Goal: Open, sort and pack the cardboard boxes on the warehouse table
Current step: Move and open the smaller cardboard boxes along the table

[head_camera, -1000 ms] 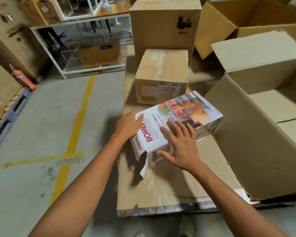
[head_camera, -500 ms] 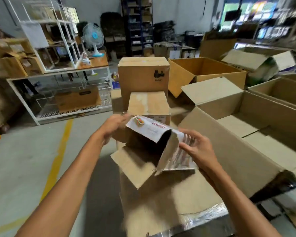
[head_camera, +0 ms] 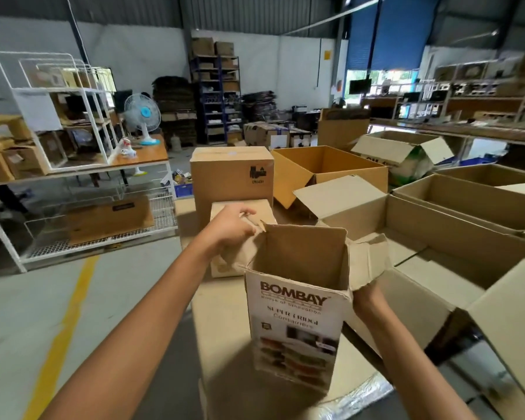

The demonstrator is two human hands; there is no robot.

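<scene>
— What's different from a second ago?

— The printed box lay flat on its side then, end closed, with both hands on top. Half a second ago it was off the surface and tipped, one flap hanging open. Now it stands upright on the near part of the worktop, mouth up and flaps spread.

— So it's open?

— I'd say so. The bare brown inner walls show, but not the bottom, so I can't say whether anything is inside. Sorting and packing haven't started, as I judge it. The big open carton just to the right looks like a likely place for it.

— What's the left hand doing?

— The left hand is at the far left corner of the mouth. Its fingers are curled round the left flap, holding it bent outward.

— And the right hand?

— The right hand is against the right side of the box, just under the torn right flap. The box corner and flap hide its fingers. I can't tell if it grasps the box or only steadies it.

— Anything else close by?

— A small sealed box sits just beyond the left hand, partly hidden by it. A tall sealed box stands behind that one. Both are unopened, so there's more of this step to come.
</scene>
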